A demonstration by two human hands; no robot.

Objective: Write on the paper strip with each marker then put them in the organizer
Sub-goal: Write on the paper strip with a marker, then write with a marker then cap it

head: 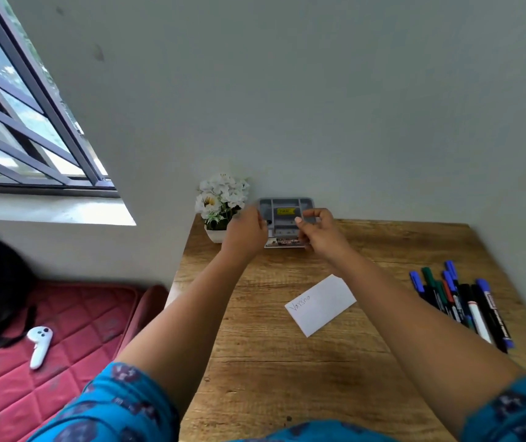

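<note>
The grey organizer (287, 204) with a yellow label stands at the table's far edge against the wall. A dark marker (282, 241) with a printed label lies level across its front, and my hands hide both ends. My left hand (245, 234) is curled at the marker's left end with a small dark part at its fingertips. My right hand (314, 231) is pinched at the right end. The white paper strip (320, 304) lies mid-table with handwriting on its left part. Several markers (462, 304) with blue, green and black caps lie heaped at the table's right edge.
A white pot of white flowers (221, 202) stands just left of the organizer, close to my left hand. The wooden table (287, 378) meets the wall at the back and right. To the left are a red mat (73, 330) with a white controller (40, 346), and a barred window.
</note>
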